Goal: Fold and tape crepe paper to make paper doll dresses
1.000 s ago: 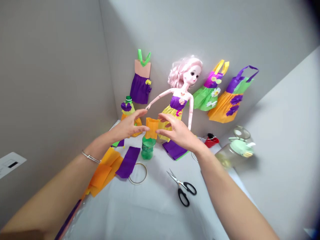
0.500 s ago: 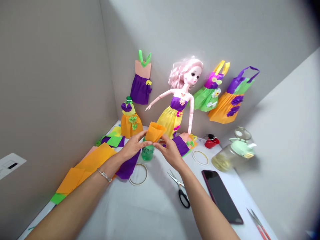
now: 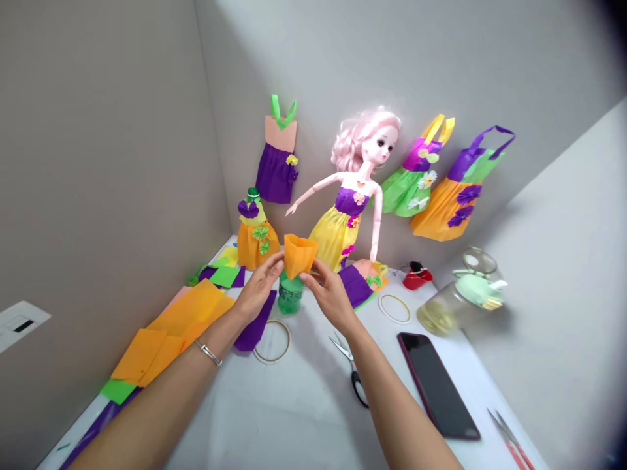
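An orange piece (image 3: 299,256), open at the top like a tube, sits over the upper part of a green bottle (image 3: 290,299). My left hand (image 3: 259,285) is at its left side, fingers curled, thumb beside the fingertips; whether it grips the piece is unclear. On the right, my right hand (image 3: 329,292) touches the piece's edge with thumb and fingers. Behind stands a pink-haired doll (image 3: 350,202) in a purple and yellow dress. A smaller bottle (image 3: 258,238) wearing an orange skirt is at the back left.
Orange sheets (image 3: 186,313) lie left, a ring (image 3: 272,341) in front. Black-handled scissors (image 3: 353,372), a phone (image 3: 437,385), red-handled scissors (image 3: 511,438), a jar (image 3: 453,303) and a red cup (image 3: 417,279) are on the right. Small dresses (image 3: 277,156) hang on the wall.
The orange piece has turned, showing a pointed front fold over the bottle. My left hand has drawn back slightly from it, and its thumb has lifted. My right hand stays beside it.
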A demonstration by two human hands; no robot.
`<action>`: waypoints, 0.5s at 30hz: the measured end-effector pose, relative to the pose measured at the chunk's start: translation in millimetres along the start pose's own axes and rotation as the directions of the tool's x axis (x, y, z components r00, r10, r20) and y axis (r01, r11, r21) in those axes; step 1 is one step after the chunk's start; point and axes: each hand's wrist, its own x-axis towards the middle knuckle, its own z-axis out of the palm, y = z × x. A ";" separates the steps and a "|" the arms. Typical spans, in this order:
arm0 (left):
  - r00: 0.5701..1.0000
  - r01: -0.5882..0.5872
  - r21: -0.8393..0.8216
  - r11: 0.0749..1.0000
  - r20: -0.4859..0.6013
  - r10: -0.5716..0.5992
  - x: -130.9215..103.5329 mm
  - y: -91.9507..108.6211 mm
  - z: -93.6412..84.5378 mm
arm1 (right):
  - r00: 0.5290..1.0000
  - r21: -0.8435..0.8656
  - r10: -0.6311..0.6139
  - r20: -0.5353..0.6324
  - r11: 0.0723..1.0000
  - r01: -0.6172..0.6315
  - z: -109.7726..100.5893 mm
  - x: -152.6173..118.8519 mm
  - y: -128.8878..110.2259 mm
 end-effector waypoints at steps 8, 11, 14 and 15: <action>0.996 0.031 -0.057 0.998 -0.085 -0.036 -14.5 0.6 8.2 | 0.997 0.079 0.039 -0.064 0.996 -0.034 -0.3 -1.0 -1.3; 0.998 -0.006 -0.033 0.999 -0.065 0.003 -16.9 2.1 11.5 | 0.997 0.067 0.033 -0.074 0.997 -0.028 1.7 -1.1 -2.2; 0.997 -0.059 -0.003 0.998 -0.055 0.059 -17.3 3.1 15.3 | 0.997 0.044 0.013 -0.078 0.999 -0.010 3.9 -2.0 -3.7; 0.994 -0.083 0.014 0.996 -0.064 0.084 -17.3 2.7 16.5 | 0.997 0.033 0.005 -0.077 0.999 -0.002 4.5 -2.4 -4.3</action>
